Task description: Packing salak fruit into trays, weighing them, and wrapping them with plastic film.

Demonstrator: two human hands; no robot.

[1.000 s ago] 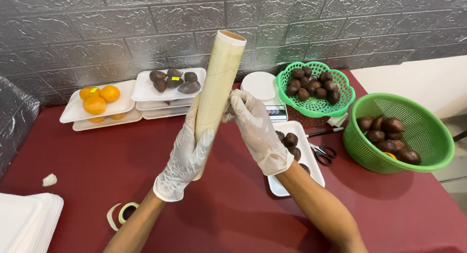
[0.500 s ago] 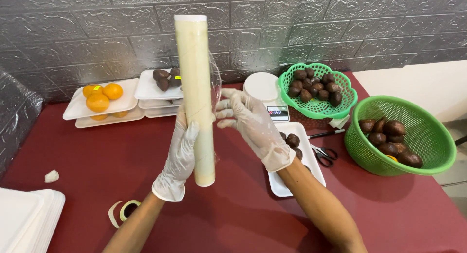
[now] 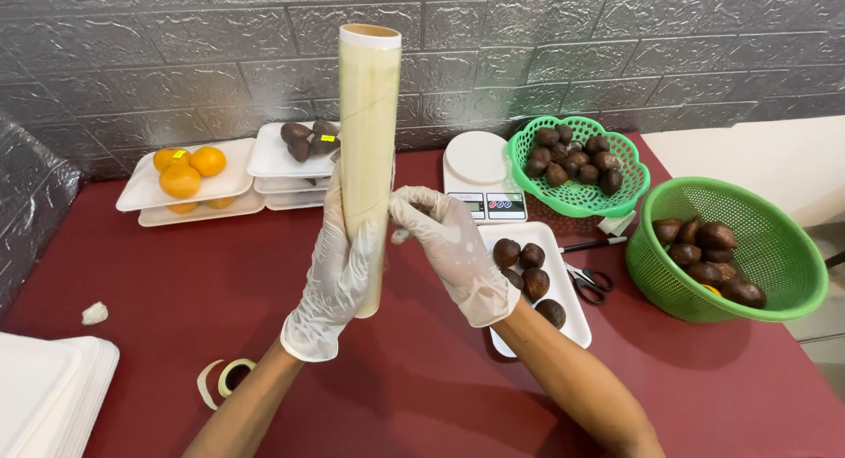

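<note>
I hold a long roll of clear cling film (image 3: 368, 132) upright above the dark red table (image 3: 422, 388). My left hand (image 3: 339, 278), in a thin clear glove, grips the roll's lower part. My gloved right hand (image 3: 449, 247) sits just right of the roll, fingertips pinching at the film's loose edge. Below my right hand lies a white foam tray (image 3: 563, 313) with several brown scaly fruits (image 3: 528, 269).
At the back stand foam trays with oranges (image 3: 185, 172) and brown fruits (image 3: 308, 139), a white kitchen scale (image 3: 480, 172), and two green baskets (image 3: 576, 198) (image 3: 775, 264) of brown fruit. Scissors (image 3: 585, 282) lie beside the tray. Stacked empty trays (image 3: 44, 396) and a tape roll (image 3: 231, 374) sit front left.
The roll went from tilted right to upright and rose slightly. My right hand slid down from the roll's side to its film edge.
</note>
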